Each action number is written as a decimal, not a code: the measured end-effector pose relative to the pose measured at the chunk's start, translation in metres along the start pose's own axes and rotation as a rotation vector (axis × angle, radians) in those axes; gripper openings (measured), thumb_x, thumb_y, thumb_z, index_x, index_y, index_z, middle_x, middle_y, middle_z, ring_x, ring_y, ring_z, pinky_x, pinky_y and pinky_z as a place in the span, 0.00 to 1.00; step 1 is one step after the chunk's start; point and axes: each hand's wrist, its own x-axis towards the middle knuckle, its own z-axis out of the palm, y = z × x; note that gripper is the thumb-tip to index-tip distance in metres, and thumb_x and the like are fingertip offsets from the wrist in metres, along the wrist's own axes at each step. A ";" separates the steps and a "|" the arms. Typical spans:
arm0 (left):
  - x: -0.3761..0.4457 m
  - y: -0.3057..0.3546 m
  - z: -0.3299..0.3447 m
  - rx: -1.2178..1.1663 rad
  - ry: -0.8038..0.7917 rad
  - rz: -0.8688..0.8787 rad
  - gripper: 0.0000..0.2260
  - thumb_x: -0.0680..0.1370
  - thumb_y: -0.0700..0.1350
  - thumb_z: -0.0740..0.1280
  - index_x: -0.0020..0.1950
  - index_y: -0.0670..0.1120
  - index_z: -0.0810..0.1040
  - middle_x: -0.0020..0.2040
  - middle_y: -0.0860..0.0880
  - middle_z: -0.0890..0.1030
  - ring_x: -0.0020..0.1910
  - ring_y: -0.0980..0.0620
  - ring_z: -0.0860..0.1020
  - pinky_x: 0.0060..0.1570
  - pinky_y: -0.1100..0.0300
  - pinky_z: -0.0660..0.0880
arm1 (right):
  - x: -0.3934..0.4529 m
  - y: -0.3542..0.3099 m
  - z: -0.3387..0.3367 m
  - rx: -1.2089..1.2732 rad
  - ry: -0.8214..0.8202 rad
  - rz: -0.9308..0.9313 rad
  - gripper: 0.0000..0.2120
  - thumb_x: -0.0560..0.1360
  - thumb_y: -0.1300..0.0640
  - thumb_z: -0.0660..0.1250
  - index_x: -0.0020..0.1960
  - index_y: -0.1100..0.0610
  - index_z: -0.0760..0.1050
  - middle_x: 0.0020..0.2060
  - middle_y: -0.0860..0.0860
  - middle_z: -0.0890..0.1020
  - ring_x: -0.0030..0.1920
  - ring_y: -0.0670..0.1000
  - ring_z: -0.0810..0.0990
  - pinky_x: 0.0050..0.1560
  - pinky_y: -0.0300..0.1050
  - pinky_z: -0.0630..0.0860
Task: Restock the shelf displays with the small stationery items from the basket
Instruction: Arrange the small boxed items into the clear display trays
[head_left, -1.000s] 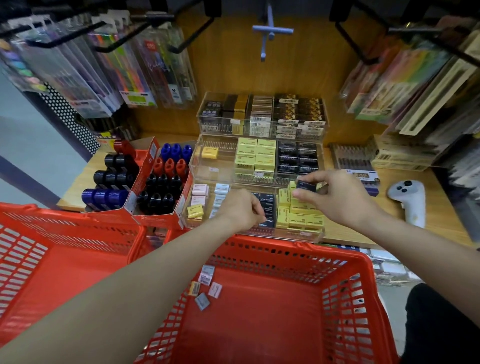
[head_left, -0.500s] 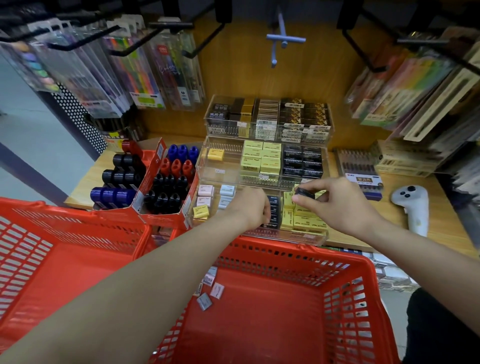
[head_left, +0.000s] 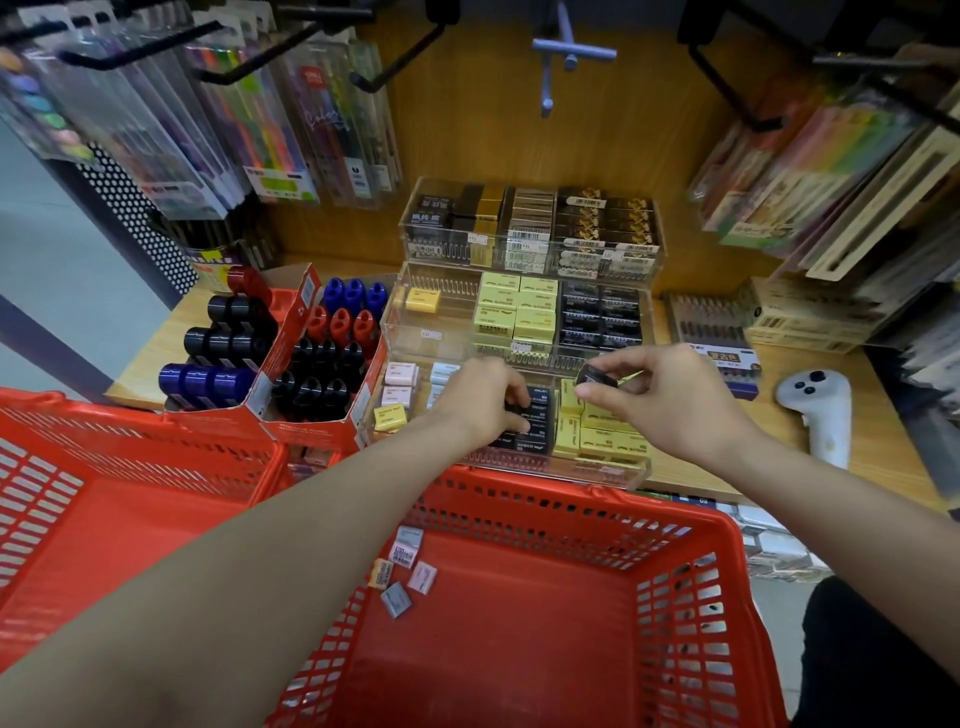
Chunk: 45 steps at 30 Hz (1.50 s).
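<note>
- The left hand (head_left: 485, 402) reaches into the front tier of the clear tray (head_left: 597, 470), its curled fingers gripping a black eraser (head_left: 519, 413) in the row of black ones.
- The right hand (head_left: 660, 395) hovers just above the yellow erasers (head_left: 608, 441), pinching a small black item (head_left: 596, 375) between thumb and fingertips.
- Pale pink, blue and yellow erasers (head_left: 397, 387) lie in the tray's left compartment.
- The basket (head_left: 545, 623) stands just below the shelf edge; a few small packs (head_left: 405, 569) lie loose on its floor, near the far left corner.
- A second basket (head_left: 104, 493) sits to the left.
- Red boxes of markers (head_left: 311, 364) stand left of the tray.
- A white controller (head_left: 818, 410) lies on the shelf at right.
</note>
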 end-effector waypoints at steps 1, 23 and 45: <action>0.001 0.001 0.001 0.003 0.011 -0.002 0.10 0.71 0.44 0.77 0.52 0.45 0.84 0.44 0.52 0.76 0.43 0.54 0.75 0.45 0.62 0.72 | 0.001 0.000 0.000 -0.011 -0.013 0.009 0.15 0.72 0.47 0.75 0.57 0.50 0.82 0.30 0.37 0.77 0.31 0.34 0.78 0.30 0.24 0.68; -0.061 -0.081 -0.035 0.231 -0.030 0.271 0.21 0.81 0.53 0.63 0.75 0.52 0.69 0.77 0.53 0.66 0.75 0.53 0.62 0.74 0.58 0.60 | 0.050 -0.046 0.114 -0.474 -0.086 -0.099 0.07 0.77 0.61 0.69 0.54 0.61 0.81 0.51 0.60 0.82 0.51 0.59 0.82 0.51 0.49 0.81; -0.048 0.001 -0.013 0.234 -0.121 0.273 0.18 0.84 0.51 0.59 0.71 0.45 0.73 0.69 0.47 0.74 0.69 0.47 0.68 0.69 0.56 0.61 | -0.024 -0.005 -0.016 -0.409 -0.139 -0.309 0.11 0.77 0.52 0.68 0.58 0.49 0.81 0.55 0.45 0.79 0.60 0.48 0.77 0.63 0.48 0.73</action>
